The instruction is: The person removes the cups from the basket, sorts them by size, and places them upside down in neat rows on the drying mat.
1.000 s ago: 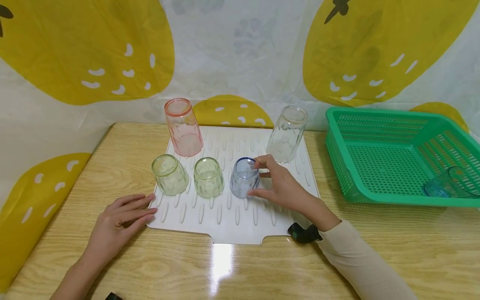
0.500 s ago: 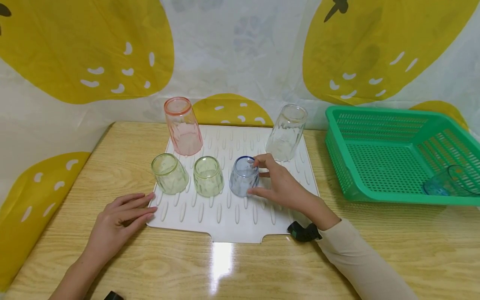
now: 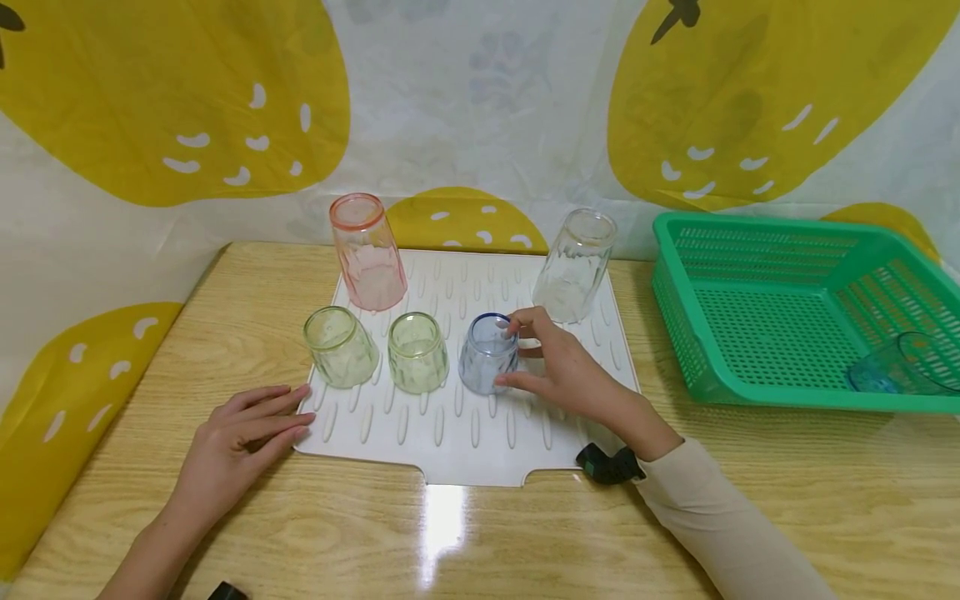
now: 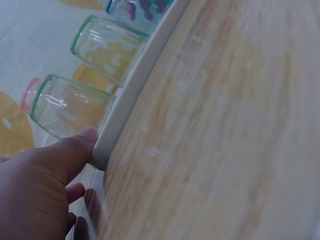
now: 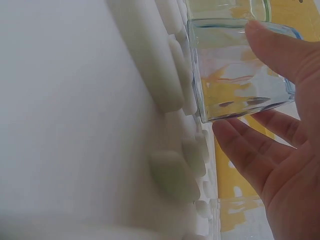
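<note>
My right hand (image 3: pixel 562 367) holds a short blue-tinted glass tumbler (image 3: pixel 483 367), thumb on one side and fingers on the other. The tumbler stands blue-ringed end up on a white ridged drying mat (image 3: pixel 465 467); the right wrist view shows its lower edge at the mat's ridges. My left hand (image 3: pixel 232 437) rests at the mat's left edge, fingers extended, with the thumb touching the edge in the left wrist view. Left of the blue tumbler stand two short green glass tumblers, one in the middle (image 3: pixel 417 362) and one near the left edge (image 3: pixel 341 354).
Behind them on the mat stand a tall pink glass (image 3: pixel 371 267) and a tall clear glass (image 3: pixel 573 271). At the right, a green plastic basket (image 3: pixel 720 387) holds a blue glass (image 3: pixel 900 371) lying on its side. A patterned cloth (image 3: pixel 480 108) hangs behind the wooden table (image 3: pixel 337 525).
</note>
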The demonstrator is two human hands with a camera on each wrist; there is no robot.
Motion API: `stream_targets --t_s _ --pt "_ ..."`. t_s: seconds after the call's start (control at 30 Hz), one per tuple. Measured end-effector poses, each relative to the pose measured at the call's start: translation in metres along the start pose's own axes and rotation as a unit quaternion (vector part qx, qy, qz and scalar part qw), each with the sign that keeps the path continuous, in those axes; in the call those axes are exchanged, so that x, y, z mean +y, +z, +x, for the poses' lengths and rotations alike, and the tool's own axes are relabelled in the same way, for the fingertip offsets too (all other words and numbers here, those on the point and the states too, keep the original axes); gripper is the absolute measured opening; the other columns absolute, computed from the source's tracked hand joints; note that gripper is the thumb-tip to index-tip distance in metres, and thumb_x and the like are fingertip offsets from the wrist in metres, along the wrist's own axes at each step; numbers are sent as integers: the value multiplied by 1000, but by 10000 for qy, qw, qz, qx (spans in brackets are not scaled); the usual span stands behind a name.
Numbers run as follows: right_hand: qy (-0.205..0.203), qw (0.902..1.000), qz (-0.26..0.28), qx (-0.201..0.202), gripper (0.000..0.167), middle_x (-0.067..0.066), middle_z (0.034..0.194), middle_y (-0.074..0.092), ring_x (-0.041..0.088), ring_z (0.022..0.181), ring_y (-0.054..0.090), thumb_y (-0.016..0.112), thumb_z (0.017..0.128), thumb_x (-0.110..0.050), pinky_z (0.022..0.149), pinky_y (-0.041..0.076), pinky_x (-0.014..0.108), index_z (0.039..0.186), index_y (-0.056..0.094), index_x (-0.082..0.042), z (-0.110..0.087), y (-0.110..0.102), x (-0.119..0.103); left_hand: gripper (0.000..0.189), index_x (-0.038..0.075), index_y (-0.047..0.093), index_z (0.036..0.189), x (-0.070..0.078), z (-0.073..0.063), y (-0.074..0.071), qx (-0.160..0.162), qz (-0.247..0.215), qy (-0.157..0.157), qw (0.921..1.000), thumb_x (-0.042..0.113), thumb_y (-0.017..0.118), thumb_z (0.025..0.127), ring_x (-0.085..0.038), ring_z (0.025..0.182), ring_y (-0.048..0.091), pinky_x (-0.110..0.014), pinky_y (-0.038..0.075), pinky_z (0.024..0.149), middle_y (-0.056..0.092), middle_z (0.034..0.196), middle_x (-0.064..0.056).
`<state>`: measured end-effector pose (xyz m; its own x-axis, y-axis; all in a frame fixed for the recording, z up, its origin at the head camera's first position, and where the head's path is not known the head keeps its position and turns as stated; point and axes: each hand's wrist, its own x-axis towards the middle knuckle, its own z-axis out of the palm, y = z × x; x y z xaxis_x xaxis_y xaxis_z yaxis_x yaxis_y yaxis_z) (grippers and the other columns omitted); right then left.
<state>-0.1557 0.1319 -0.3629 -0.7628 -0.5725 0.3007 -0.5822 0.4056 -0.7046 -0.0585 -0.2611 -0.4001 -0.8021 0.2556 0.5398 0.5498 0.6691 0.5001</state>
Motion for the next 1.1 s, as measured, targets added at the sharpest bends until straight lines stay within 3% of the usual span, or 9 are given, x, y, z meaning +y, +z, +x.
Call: stream_targets --t_s 0.8,1.1 --pt "473 9986 167 -161 57 12 121 52 29 96 64 80 78 -15 82 54 37 117 38 -12 0 -3 -6 34 13 79 93 2 0 -1 -6 38 -39 10000 -3 83 63 -17 113 54 -16 32 99 69 113 -5" --pt "204 9996 99 -139 55 10 122 53 25 108 58 80 79 -15 85 52 39 118 41 -9 0 -5 -6 34 12 79 93 2 0 -1 -9 -7 -38 10000 -4 83 63 -17 113 54 -16 32 99 69 113 -5"
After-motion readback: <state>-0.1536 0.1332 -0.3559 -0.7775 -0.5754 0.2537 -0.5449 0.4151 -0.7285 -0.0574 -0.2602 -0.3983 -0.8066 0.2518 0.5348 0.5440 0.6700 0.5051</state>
